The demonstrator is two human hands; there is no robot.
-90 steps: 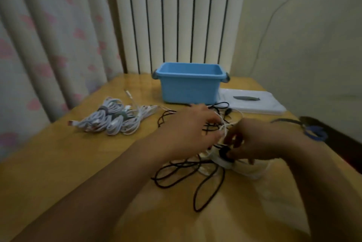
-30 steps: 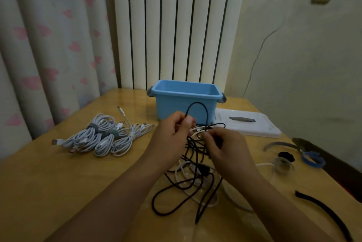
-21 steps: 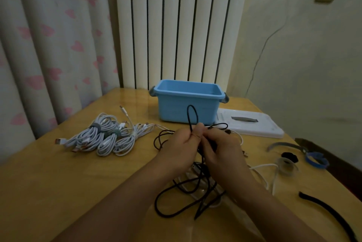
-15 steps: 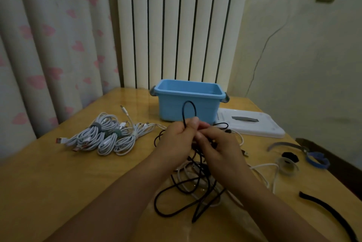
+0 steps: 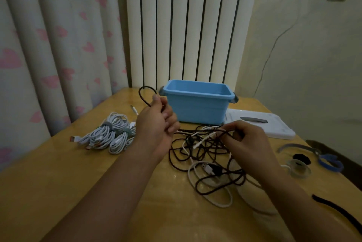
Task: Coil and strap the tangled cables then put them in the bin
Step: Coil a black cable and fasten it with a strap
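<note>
**Black cable half-freed from a tangle**

The left hand pinches a raised loop of black cable; the right hand grips strands in the black-and-white tangle on the table, in front of the empty blue bin. Risk — pulling could cinch knots around the white cable or drag the pile.

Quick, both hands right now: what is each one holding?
Left hand: closed, pinching a raised loop of the black braided cable.
Right hand: closed, fingers gripping black strands of the tangled cable pile.
</note>
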